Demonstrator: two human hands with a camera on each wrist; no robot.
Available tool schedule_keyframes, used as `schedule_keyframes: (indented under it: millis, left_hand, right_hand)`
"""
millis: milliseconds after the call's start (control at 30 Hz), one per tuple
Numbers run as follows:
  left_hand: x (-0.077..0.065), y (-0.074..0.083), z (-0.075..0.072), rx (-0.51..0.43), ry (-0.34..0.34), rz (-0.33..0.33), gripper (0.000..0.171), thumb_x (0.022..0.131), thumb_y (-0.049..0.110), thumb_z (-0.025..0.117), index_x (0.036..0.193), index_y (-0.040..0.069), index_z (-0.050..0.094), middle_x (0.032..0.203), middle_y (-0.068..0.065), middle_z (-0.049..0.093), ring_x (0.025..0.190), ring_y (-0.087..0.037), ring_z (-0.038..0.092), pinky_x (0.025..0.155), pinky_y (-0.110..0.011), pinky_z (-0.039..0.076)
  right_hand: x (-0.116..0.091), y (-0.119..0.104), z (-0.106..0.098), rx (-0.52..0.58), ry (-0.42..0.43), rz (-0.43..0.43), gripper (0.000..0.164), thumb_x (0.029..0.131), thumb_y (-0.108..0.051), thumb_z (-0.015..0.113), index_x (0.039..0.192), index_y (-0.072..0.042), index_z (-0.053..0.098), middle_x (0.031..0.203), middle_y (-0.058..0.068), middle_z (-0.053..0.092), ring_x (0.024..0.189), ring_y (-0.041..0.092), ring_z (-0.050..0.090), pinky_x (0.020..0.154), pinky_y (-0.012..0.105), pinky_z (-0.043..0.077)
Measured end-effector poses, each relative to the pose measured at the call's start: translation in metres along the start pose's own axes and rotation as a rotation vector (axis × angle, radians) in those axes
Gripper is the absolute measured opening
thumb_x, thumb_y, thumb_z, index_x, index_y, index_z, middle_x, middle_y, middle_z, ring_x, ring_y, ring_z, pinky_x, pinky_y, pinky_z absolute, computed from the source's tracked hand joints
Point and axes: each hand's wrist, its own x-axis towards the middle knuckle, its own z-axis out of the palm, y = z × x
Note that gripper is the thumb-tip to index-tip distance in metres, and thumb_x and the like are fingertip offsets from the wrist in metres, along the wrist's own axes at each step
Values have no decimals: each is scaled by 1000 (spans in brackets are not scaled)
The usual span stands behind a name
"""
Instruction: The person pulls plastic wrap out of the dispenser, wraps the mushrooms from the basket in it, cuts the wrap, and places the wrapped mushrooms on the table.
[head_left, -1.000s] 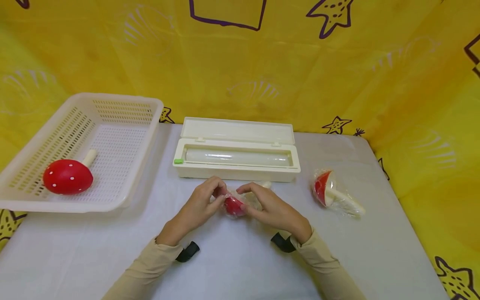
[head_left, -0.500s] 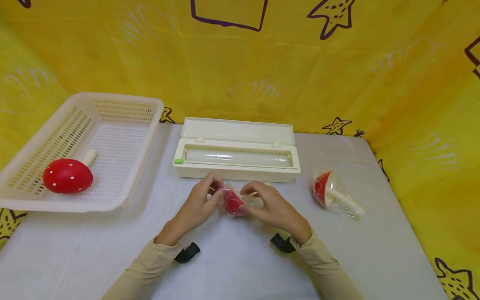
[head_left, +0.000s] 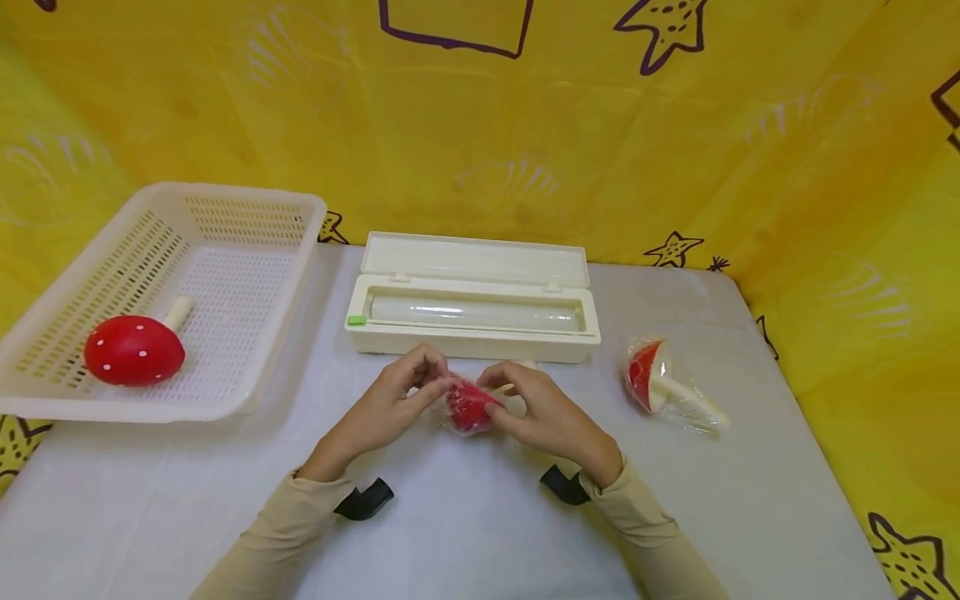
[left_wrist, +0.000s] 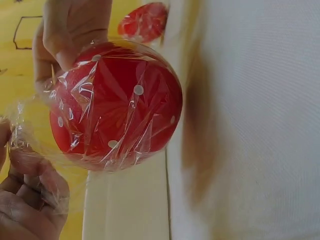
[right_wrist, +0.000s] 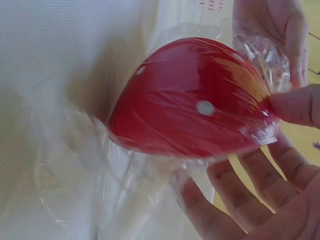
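Note:
A toy mushroom with a red, white-dotted cap (head_left: pixel 468 412) is between my hands at mid-table, loosely wrapped in cling film (left_wrist: pixel 31 125). My left hand (head_left: pixel 393 402) pinches a gathered edge of that film at the cap's left side. My right hand (head_left: pixel 542 413) holds the cap from the right, thumb (right_wrist: pixel 297 106) on the red surface and fingers spread beneath. The pale stem is mostly hidden by the right hand in the head view. In the right wrist view, crinkled film trails below the cap.
Behind the hands stands a cream cling film dispenser (head_left: pixel 472 343), lid raised, with a film roll (head_left: pixel 476 313) inside. A wrapped toy mushroom (head_left: pixel 647 377) lies to the right. At left, a white basket (head_left: pixel 288 308) holds an unwrapped red mushroom (head_left: pixel 135 350). Yellow cloth (head_left: pixel 480 117) hangs behind.
The left hand has shifted slightly left, drawing the film edge out across the cap. The cap has turned a little in the right hand, which stays nearly in place.

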Motion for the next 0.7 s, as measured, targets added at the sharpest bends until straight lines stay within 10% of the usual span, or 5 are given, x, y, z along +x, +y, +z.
schedule_keyframes:
  millis: [400, 567, 700]
  left_hand:
    - [-3, -3, 2, 97, -202, -44, 32, 83, 20, 81, 105, 15, 58, 90, 3, 60, 82, -11, 56, 72, -23, 51]
    - [-2, -3, -2, 144, -143, -66, 51, 78, 23, 86, 115, 13, 53, 94, 1, 59, 86, -15, 55, 75, -28, 51]
    - [-1, -5, -2, 213, -100, -61, 28, 86, 19, 78, 104, 13, 58, 88, 3, 62, 81, -12, 56, 74, -28, 51]
  right_hand:
    - [0, -2, 2, -23, 40, -31, 18, 91, -4, 64, 109, -5, 61, 106, 5, 69, 99, 18, 66, 85, 37, 59]
    - [1, -2, 2, -17, 44, -35, 19, 91, -4, 64, 109, -4, 61, 105, 5, 69, 99, 18, 67, 85, 36, 59]
    - [1, -2, 2, -18, 32, -25, 19, 91, -5, 65, 109, -5, 61, 105, 5, 69, 99, 17, 67, 86, 37, 59]
